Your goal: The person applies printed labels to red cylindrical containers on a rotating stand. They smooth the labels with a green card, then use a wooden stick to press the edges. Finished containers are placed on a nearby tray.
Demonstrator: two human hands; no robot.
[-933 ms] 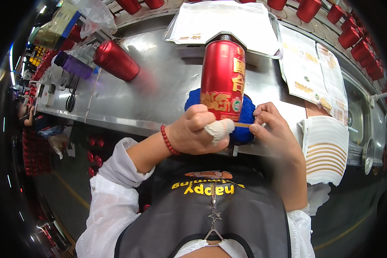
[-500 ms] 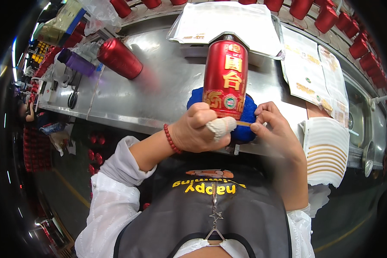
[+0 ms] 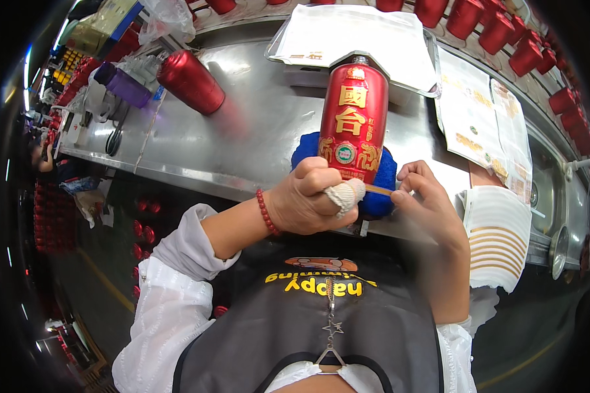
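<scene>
A red bottle (image 3: 355, 124) with gold print lies on a blue cloth (image 3: 385, 171), its neck in a grey notched rest (image 3: 360, 57) and its base toward me. My left hand (image 3: 318, 196) is closed at the base, with a white fabric cover (image 3: 345, 198) on one finger pressing there. From that spot a narrow gold strip (image 3: 379, 190) stretches to the right. My right hand (image 3: 421, 193) pinches the strip's free end between thumb and finger. How far the strip runs around the bottle is hidden by my left hand.
Another red bottle (image 3: 191, 82) and a purple bottle (image 3: 122, 85) are on the metal table (image 3: 255, 111) at left. White sheets (image 3: 354, 36) lie behind the rest. A white sheet with gold strips (image 3: 498, 236) hangs at the right edge. Several red bottles (image 3: 464, 16) line the back.
The bottle has turned about its length, its print shifting leftward across the visible side. Both hands keep nearly the same places, with the strip still stretched between them. The whole view has shifted slightly.
</scene>
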